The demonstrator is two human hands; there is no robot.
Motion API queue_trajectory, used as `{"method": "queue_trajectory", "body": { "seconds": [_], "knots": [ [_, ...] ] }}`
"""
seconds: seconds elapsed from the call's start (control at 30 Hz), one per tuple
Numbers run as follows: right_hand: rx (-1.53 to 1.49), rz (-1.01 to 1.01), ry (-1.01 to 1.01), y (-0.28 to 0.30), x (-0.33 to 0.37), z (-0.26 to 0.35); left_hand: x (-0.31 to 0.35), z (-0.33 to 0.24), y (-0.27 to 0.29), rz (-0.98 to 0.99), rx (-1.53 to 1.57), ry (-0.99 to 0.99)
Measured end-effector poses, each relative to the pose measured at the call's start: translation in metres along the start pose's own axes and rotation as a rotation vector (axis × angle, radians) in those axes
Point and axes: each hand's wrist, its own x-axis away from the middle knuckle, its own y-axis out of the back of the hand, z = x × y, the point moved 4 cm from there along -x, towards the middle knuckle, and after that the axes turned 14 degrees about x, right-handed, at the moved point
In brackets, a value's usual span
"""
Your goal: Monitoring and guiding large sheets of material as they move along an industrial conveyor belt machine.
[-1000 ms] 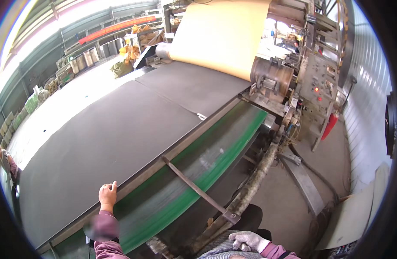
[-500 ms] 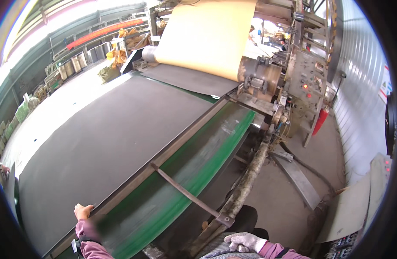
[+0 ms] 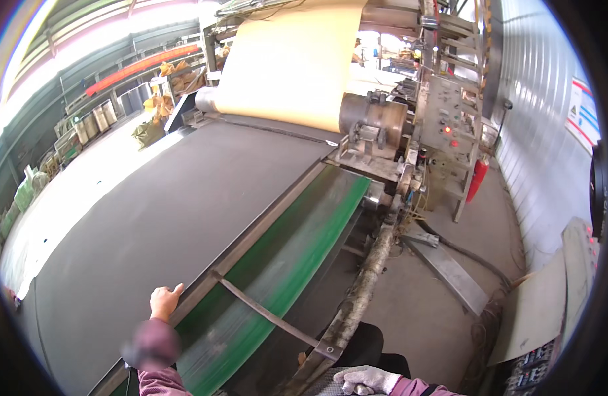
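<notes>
Moved farthest since half a second ago is the white tab (image 3: 331,143) at the far end of the side rail (image 3: 250,239): it now sits close to the foot of the hanging yellow sheet (image 3: 287,66). The green gap that showed there between two lengths of dark material is no longer seen, and the dark sheet (image 3: 165,198) reaches nearly to that foot. Judged from this, little remains of the front length short of the yellow sheet.

The dark sheet lies flat to the left of the rail, running along it. The person's left hand (image 3: 164,302) has shifted farther up the rail, nearer the crossbar (image 3: 271,312) that meets it; bare, with the thumb out, it is over the sheet's edge beside the rail. Whether its fingers are clamped on that edge or only rest there cannot be told.

Well to the right of the rail, the gloved right hand (image 3: 366,380) lies over the lap, fingers loosely curled, with nothing visible in them; how far they are closed is unclear. Along the rail's right side runs a green belt (image 3: 317,231).
</notes>
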Motion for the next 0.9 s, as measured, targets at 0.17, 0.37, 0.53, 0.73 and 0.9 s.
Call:
{"method": "queue_trajectory", "body": {
  "seconds": [0.17,0.37,0.53,0.73,0.9],
  "knots": [
    [0.018,0.019,0.017,-0.003,-0.001,0.004,-0.037,-0.038,-0.023,0.01,0.287,-0.144],
    [-0.019,0.027,0.01,-0.001,0.003,0.007,-0.015,0.015,-0.009,-0.235,0.042,-0.214],
    [-0.015,0.083,0.017,0.0,0.005,0.002,0.056,0.168,0.033,-0.633,-0.285,-0.018],
    [0.05,0.03,0.079,0.002,-0.016,-0.027,0.066,0.148,0.018,-0.505,-0.001,-0.018],
    [0.014,0.031,0.085,-0.006,-0.006,-0.019,0.04,0.07,-0.01,-0.472,-0.117,-0.097]
  ]
}}
